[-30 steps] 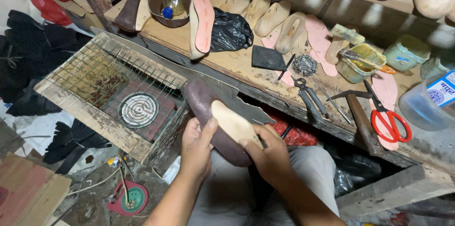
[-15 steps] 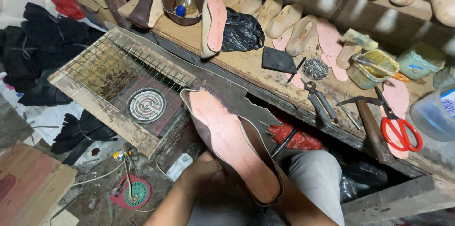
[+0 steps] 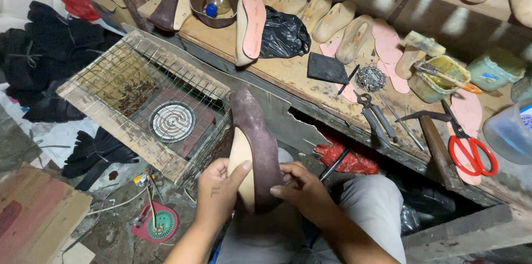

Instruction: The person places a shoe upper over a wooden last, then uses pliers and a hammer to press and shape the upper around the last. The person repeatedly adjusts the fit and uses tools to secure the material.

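Note:
I hold a pointed brown shoe upper on a pale last (image 3: 255,142) over my lap, toe pointing away from me. My left hand (image 3: 219,189) grips its pale left side, thumb across the heel end. My right hand (image 3: 296,186) clasps the brown right side, fingers curled against it. The shoe stands on edge, its brown suede side turned toward me.
A wire-mesh box with a coil heater (image 3: 173,121) sits left of the shoe. The wooden bench (image 3: 288,75) carries wooden lasts (image 3: 354,37), pink insoles, a black bag (image 3: 284,34), pliers (image 3: 377,117), a hammer (image 3: 438,147), red scissors (image 3: 471,150) and a glue pot (image 3: 438,78).
The shoe showed its pink sole half a second ago; it has now turned on edge with the brown side up. Both hands came back into view, gripping its heel end.

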A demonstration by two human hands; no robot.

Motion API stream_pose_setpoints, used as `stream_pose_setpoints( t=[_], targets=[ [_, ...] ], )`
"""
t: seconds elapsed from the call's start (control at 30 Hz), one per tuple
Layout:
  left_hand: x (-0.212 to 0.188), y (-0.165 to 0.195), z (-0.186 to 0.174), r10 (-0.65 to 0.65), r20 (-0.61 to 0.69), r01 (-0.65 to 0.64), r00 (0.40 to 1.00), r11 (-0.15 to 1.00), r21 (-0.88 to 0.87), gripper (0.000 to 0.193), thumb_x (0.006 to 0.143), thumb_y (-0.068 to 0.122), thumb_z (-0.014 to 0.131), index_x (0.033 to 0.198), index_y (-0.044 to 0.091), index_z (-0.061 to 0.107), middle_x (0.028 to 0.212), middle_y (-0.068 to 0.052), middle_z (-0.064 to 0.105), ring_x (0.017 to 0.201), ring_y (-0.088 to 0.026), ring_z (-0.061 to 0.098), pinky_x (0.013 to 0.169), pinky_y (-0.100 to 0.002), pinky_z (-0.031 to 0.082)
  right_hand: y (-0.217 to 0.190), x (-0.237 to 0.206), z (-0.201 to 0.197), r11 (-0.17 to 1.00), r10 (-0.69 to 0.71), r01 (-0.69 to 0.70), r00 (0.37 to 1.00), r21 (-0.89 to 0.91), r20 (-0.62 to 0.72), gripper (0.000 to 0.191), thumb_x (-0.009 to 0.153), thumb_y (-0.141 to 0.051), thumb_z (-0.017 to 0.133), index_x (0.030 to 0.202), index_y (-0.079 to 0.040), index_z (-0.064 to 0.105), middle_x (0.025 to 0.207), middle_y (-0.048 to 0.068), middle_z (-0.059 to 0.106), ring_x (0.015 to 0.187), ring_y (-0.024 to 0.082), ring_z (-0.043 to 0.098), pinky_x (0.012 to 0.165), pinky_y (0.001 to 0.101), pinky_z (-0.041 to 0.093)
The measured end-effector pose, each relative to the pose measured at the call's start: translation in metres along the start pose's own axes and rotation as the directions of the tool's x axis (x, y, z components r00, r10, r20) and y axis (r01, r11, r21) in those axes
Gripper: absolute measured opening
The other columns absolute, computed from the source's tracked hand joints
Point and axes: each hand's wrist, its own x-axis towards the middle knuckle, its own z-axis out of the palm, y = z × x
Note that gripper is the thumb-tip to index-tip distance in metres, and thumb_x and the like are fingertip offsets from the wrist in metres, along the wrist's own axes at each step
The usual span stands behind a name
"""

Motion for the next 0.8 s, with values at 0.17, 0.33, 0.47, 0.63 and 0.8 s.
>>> stream_pose_setpoints(
  t=[0.17, 0.33, 0.47, 0.63, 0.8],
  targets=[
    [-0.018, 0.016, 0.007, 0.082, -0.072, -0.079, 0.994, 0.996, 0.046, 0.027, 0.087, 0.017, 0.073, 0.107, 0.000, 0.072, 0.091, -0.009, 0.076, 0.077, -0.011, 0.069, 0.068, -0.027, 0.055, 0.005, 0.012, 0.016, 0.997, 0.073, -0.072, 0.997, -0.021, 0.026, 0.046, 0.085, -0.010, 0.078, 0.129, 0.000, 0.070, 0.102, -0.001, 0.066, 0.089, 0.008, 0.059, 0.084, 0.0249, 0.049],
    [-0.012, 0.035, -0.033, 0.614, -0.134, -0.378, 0.778, 0.628, 0.680, 0.024, 0.089, 0.016, 0.074, 0.106, 0.000, 0.074, 0.094, -0.014, 0.071, 0.089, -0.028, 0.068, 0.082, -0.036, 0.052, 0.017, 0.032, 0.003, 0.994, 0.101, -0.098, 0.993, -0.055, 0.061, 0.040, 0.085, -0.016, 0.076, 0.124, -0.007, 0.068, 0.115, -0.001, 0.074, 0.104, 0.008, 0.067, 0.093, 0.0246, 0.052],
    [-0.005, 0.041, -0.106, 0.803, -0.171, -0.312, 0.571, 0.406, 0.859, 0.032, 0.092, 0.015, 0.071, 0.119, -0.004, 0.069, 0.109, -0.020, 0.068, 0.100, -0.037, 0.065, 0.090, -0.043, 0.052, 0.023, 0.032, -0.065, 0.794, -0.187, 0.057, 0.970, -0.605, -0.155, 0.039, 0.081, -0.024, 0.080, 0.116, -0.008, 0.074, 0.104, 0.006, 0.074, 0.096, 0.015, 0.070, 0.086, 0.0295, 0.054],
    [-0.013, 0.027, -0.216, 0.874, -0.314, -0.030, 0.370, 0.349, 0.937, 0.030, 0.099, 0.015, 0.073, 0.123, -0.004, 0.070, 0.113, -0.022, 0.066, 0.106, -0.041, 0.063, 0.095, -0.048, 0.049, 0.044, 0.016, -0.154, 0.616, -0.047, -0.283, 0.918, -0.735, -0.393, 0.040, 0.087, -0.029, 0.075, 0.120, -0.007, 0.073, 0.107, 0.012, 0.073, 0.077, 0.027, 0.076, 0.074, 0.0372, 0.058],
    [-0.026, -0.024, -0.294, 0.767, -0.539, 0.351, 0.347, 0.427, 0.833, 0.027, 0.098, 0.023, 0.075, 0.113, 0.000, 0.075, 0.108, -0.023, 0.067, 0.104, -0.044, 0.062, 0.089, -0.052, 0.049, 0.078, -0.007, -0.175, 0.584, -0.088, -0.283, 0.910, -0.760, -0.406, 0.040, 0.089, -0.033, 0.070, 0.120, -0.008, 0.073, 0.111, 0.013, 0.075, 0.083, 0.028, 0.078, 0.078, 0.0371, 0.059]
  ],
)
